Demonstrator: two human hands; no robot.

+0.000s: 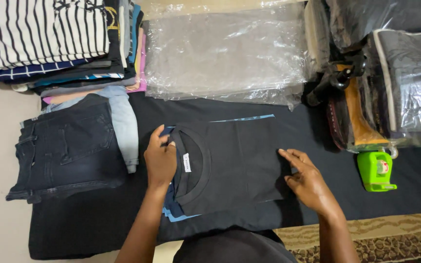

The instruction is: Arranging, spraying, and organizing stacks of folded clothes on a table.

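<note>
A folded black T-shirt (235, 163) with a small white neck label lies on a dark cloth (98, 224), its collar to the left. A light blue sheet (179, 217) shows under its edges. My left hand (161, 158) grips the collar end, fingers curled over the edge. My right hand (304, 178) presses flat on the shirt's right edge.
A stack of clear plastic bags (225, 53) lies beyond the shirt. Folded dark jeans (66, 148) and a pile of folded clothes (59, 44) sit at the left. Bagged garments (405, 83) and a green tape dispenser (376, 170) are at the right. A patterned rug (391, 238) shows lower right.
</note>
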